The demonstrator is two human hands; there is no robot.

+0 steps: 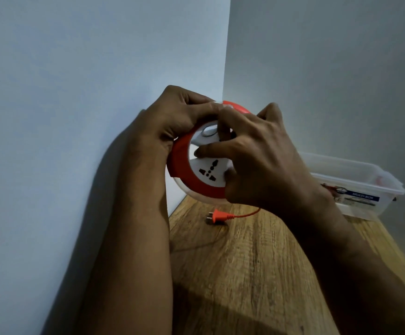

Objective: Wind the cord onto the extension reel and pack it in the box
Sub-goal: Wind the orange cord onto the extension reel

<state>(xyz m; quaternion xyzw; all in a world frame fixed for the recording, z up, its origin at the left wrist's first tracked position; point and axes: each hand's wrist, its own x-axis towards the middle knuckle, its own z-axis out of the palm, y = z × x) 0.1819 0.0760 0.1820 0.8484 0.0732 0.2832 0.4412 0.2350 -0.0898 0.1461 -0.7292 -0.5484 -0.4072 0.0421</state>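
I hold a round red and white extension reel in the air above the wooden table, its socket face towards me. My left hand grips the reel's top left rim. My right hand lies over the white face, fingers curled on its centre and right edge. A short length of orange cord hangs from under the reel and ends in an orange two-pin plug lying on the table. The clear plastic box stands open at the right, against the wall.
Pale walls meet in a corner right behind the reel, the left wall close to my left forearm. The box carries a blue label and some red items show inside it. The table runs towards me with bare wood in front.
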